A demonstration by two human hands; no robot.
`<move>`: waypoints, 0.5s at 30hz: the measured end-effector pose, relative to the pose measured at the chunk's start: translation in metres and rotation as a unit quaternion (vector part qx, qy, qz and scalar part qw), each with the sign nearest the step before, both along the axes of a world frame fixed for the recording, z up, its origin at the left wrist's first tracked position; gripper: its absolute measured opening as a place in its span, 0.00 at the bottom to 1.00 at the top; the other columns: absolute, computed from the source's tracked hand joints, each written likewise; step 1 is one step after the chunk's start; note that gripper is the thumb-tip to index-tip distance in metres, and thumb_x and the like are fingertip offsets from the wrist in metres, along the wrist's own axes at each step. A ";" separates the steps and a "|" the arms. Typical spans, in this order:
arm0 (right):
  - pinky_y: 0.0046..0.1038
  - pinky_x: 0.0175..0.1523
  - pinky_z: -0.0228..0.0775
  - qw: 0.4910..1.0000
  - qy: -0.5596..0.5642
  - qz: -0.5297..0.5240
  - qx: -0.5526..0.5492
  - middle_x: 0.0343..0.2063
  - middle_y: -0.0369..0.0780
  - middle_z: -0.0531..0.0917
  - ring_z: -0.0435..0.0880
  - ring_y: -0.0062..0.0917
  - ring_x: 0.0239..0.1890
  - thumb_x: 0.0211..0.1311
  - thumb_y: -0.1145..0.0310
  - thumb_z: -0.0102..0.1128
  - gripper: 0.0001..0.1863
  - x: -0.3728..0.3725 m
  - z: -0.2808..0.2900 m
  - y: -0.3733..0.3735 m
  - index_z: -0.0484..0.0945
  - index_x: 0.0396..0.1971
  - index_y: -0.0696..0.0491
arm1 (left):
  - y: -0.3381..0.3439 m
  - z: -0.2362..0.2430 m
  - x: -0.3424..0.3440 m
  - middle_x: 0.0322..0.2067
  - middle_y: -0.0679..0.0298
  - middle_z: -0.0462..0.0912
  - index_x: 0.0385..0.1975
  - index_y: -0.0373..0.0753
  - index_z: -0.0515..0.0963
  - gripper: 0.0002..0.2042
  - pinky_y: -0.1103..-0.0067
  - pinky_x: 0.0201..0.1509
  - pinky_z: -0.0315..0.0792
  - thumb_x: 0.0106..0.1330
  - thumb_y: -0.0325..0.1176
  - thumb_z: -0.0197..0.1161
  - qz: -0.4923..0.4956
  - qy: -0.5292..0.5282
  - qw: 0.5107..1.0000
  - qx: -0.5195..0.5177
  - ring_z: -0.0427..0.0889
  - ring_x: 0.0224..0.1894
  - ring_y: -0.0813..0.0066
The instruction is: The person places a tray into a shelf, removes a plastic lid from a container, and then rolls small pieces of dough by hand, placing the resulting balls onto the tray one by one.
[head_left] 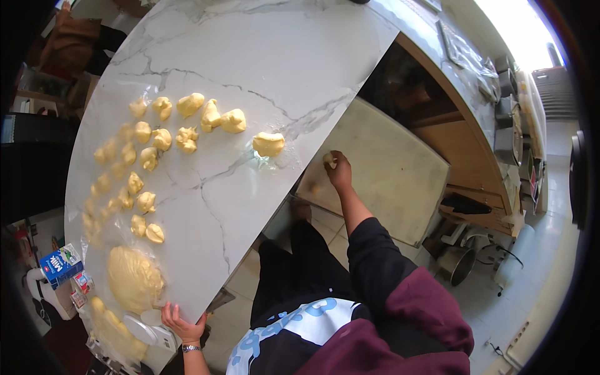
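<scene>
My right hand (340,175) is closed round a small pale dough piece (329,160), over the corner of a flat cream-coloured board or tray (400,169) standing lower than the table. At the near table edge rests my left hand (180,325), its fingers spread on the top beside a white kitchen scale (164,338); nothing is in it. One yellow dough lump (269,144) lies alone on the marble-patterned table (250,206). Further left sit several more dough lumps (186,140), the farthest ones under clear plastic. A large plastic-covered dough mass (134,279) lies near the scale.
A blue and white milk carton (61,265) stands beyond the table's left edge. More dough under plastic (112,325) lies by the scale. A wooden cabinet (465,150) borders the board on the right. A metal pot (456,265) is low at the right.
</scene>
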State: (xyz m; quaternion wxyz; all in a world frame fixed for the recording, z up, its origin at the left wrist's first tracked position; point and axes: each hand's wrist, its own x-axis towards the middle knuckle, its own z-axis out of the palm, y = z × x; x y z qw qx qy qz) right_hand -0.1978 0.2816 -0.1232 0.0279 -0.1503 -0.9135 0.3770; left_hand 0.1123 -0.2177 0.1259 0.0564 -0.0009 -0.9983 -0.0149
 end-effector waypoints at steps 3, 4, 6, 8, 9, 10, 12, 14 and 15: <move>0.30 0.41 0.75 0.999 0.017 0.013 -0.025 0.39 0.43 0.82 0.81 0.33 0.35 0.49 0.73 0.67 0.21 -0.001 -0.012 0.001 0.76 0.46 0.55 | -0.002 -0.001 0.003 0.59 0.47 0.63 0.58 0.40 0.60 0.41 0.51 0.63 0.55 0.44 0.47 0.72 0.003 -0.007 1.000 -0.010 0.61 0.61 0.45; 0.30 0.40 0.74 0.999 0.037 0.015 -0.019 0.39 0.43 0.82 0.81 0.32 0.35 0.49 0.73 0.68 0.21 0.002 -0.011 0.004 0.76 0.46 0.56 | -0.004 -0.002 0.004 0.59 0.47 0.62 0.58 0.40 0.60 0.41 0.51 0.63 0.55 0.44 0.47 0.72 0.001 -0.009 1.000 -0.011 0.61 0.61 0.45; 0.28 0.38 0.73 0.996 0.076 -0.022 -0.035 0.37 0.43 0.82 0.80 0.29 0.32 0.51 0.72 0.67 0.19 -0.004 0.007 0.007 0.77 0.45 0.57 | -0.004 -0.002 0.005 0.59 0.48 0.62 0.58 0.40 0.60 0.40 0.51 0.64 0.56 0.45 0.48 0.71 0.008 -0.011 1.000 -0.010 0.61 0.61 0.45; 0.26 0.36 0.72 0.986 0.101 -0.104 -0.081 0.34 0.43 0.83 0.80 0.25 0.29 0.54 0.70 0.66 0.16 -0.004 0.036 0.015 0.78 0.43 0.58 | -0.002 -0.004 0.006 0.59 0.49 0.63 0.58 0.41 0.60 0.40 0.51 0.64 0.56 0.46 0.48 0.71 0.008 -0.007 1.000 -0.012 0.61 0.61 0.46; 0.25 0.35 0.72 0.982 0.074 -0.104 -0.138 0.32 0.42 0.83 0.79 0.24 0.28 0.56 0.70 0.65 0.14 -0.005 0.053 0.018 0.78 0.42 0.58 | -0.001 -0.005 0.004 0.59 0.50 0.63 0.58 0.41 0.60 0.39 0.51 0.64 0.56 0.46 0.48 0.71 0.007 -0.003 1.000 -0.013 0.61 0.61 0.46; 0.24 0.35 0.71 0.974 0.046 -0.104 -0.194 0.30 0.41 0.83 0.79 0.23 0.27 0.58 0.70 0.64 0.13 -0.006 0.069 0.021 0.79 0.41 0.58 | 0.000 -0.004 0.006 0.59 0.51 0.63 0.57 0.41 0.61 0.39 0.52 0.64 0.56 0.47 0.48 0.71 0.011 0.001 1.000 -0.010 0.62 0.61 0.47; 0.23 0.34 0.71 0.967 -0.004 -0.084 -0.240 0.26 0.40 0.83 0.79 0.23 0.24 0.60 0.69 0.62 0.10 -0.006 0.086 0.026 0.79 0.39 0.59 | 0.002 -0.006 0.000 0.58 0.51 0.64 0.57 0.41 0.61 0.39 0.52 0.64 0.56 0.47 0.49 0.71 0.004 0.010 1.000 -0.005 0.62 0.61 0.47; 0.24 0.33 0.71 0.972 -0.060 -0.038 -0.226 0.22 0.39 0.82 0.78 0.24 0.21 0.63 0.68 0.60 0.09 0.006 0.095 0.018 0.80 0.36 0.60 | 0.002 -0.005 -0.002 0.58 0.52 0.64 0.57 0.41 0.61 0.39 0.53 0.64 0.56 0.46 0.49 0.71 0.001 0.018 1.000 0.001 0.62 0.60 0.47; 0.24 0.34 0.71 0.982 -0.032 -0.007 -0.186 0.24 0.39 0.82 0.78 0.24 0.23 0.63 0.69 0.60 0.10 0.012 0.097 0.011 0.80 0.38 0.60 | 0.002 -0.006 -0.004 0.58 0.52 0.64 0.57 0.41 0.62 0.39 0.53 0.64 0.56 0.46 0.49 0.72 0.002 0.023 1.000 0.002 0.62 0.60 0.47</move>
